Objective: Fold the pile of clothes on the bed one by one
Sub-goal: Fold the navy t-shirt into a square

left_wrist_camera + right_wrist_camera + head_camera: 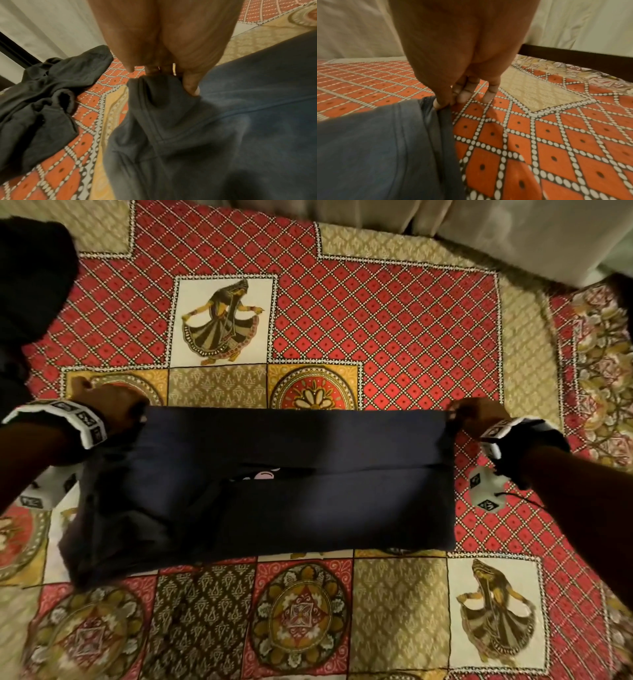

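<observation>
A: Head view, status?
B: Dark navy soft-knit garment lies on the bed, a rectangular band folded lengthwise. Left hand and right hand each pinch a far corner.

A: Left wrist view?
B: Left hand grips a bunched, seamed corner of the garment. Crumpled black cloth pile lies beside it, apart.

A: Right wrist view?
B: Right hand pinches the hemmed corner between thumb and forefinger; remaining fingers hang straight above the red diamond-print bedsheet.
</observation>
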